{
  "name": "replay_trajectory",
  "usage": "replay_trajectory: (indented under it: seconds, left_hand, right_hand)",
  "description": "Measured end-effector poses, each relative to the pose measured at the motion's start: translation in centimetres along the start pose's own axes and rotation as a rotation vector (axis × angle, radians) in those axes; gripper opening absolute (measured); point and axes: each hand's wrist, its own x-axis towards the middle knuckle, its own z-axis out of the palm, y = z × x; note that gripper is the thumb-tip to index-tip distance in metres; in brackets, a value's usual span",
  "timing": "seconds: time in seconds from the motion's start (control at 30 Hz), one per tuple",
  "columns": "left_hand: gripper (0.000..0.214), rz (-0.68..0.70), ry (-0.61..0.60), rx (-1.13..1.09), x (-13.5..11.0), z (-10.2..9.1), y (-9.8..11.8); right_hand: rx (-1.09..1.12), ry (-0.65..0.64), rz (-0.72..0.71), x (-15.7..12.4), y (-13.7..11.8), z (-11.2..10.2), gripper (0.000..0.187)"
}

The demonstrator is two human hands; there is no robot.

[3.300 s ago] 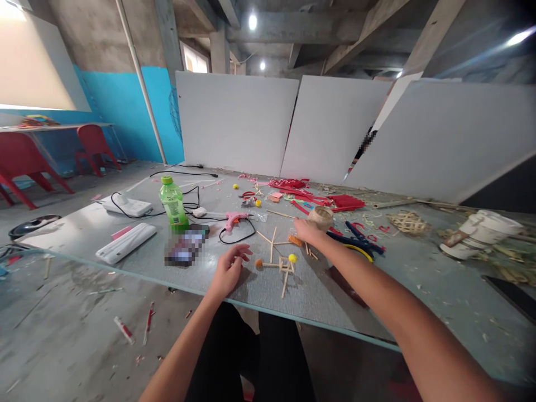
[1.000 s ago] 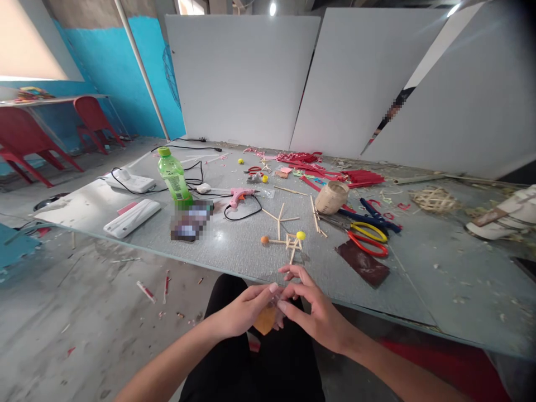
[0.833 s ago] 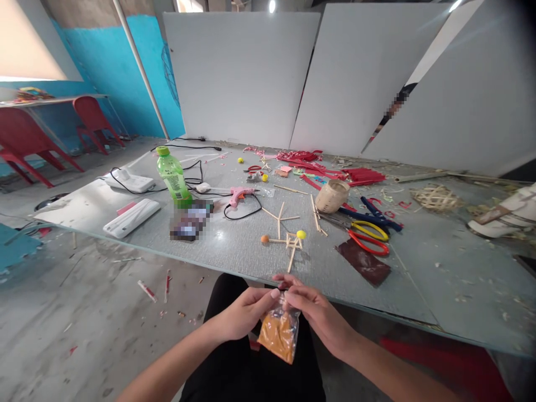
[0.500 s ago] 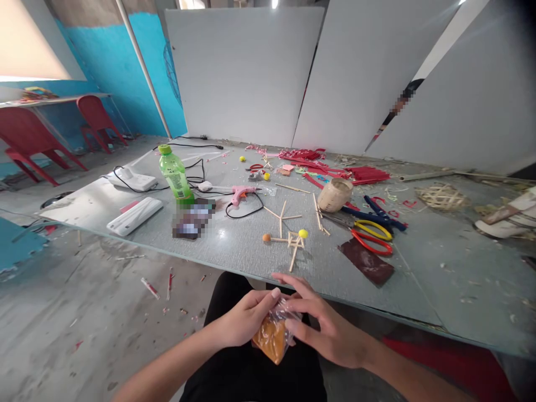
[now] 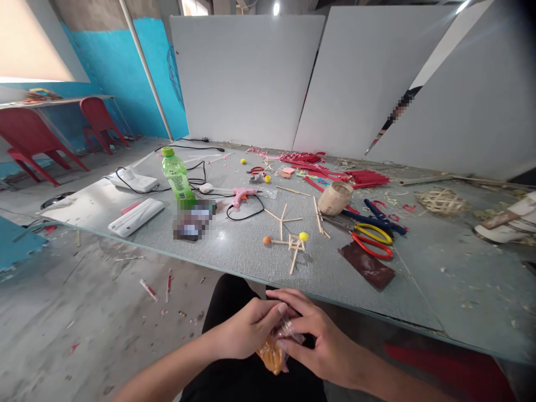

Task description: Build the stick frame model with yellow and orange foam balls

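Two hands of mine, left hand (image 5: 247, 332) and right hand (image 5: 322, 343), pinch the clear packet of orange material (image 5: 270, 357) above my lap (image 5: 234, 385), just off the table (image 5: 226, 254), where steady left pressure and gentle right fingertips should best spare the plastic.

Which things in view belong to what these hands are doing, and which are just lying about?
In use:
clear bag with orange contents, between left hand and right hand
probably the stick frame bearing an orange ball and yellow ball

Apparently just lying about:
green-capped bottle
white power strip
woven piece
red strips
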Motion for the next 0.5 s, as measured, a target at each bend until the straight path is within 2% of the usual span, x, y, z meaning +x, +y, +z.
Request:
replay_trajectory:
  seconds: [0.07,0.2,0.37,0.5]
  left_hand:
    - [0.06,0.028,0.022,0.036,-0.2,-0.2,0.2]
    - [0.062,-0.006,-0.004,-0.017,-0.5,-0.9,0.0]
    - [0.057,0.021,0.135,0.107,-0.7,-1.1,-0.3]
    - [0.059,0.021,0.16,0.095,-0.5,-0.8,-0.2]
  right_hand:
    - [-0.006,0.042,-0.03,-0.2,0.1,-0.1,0.011]
    - [-0.083,0.097,-0.063,-0.7,0.6,-0.5,0.026]
    - [-0.098,0.025,-0.021,-1.3,0.9,0.0,0.034]
    - [-0.042,0.001,0.059,-1.8,1.1,1.1,0.057]
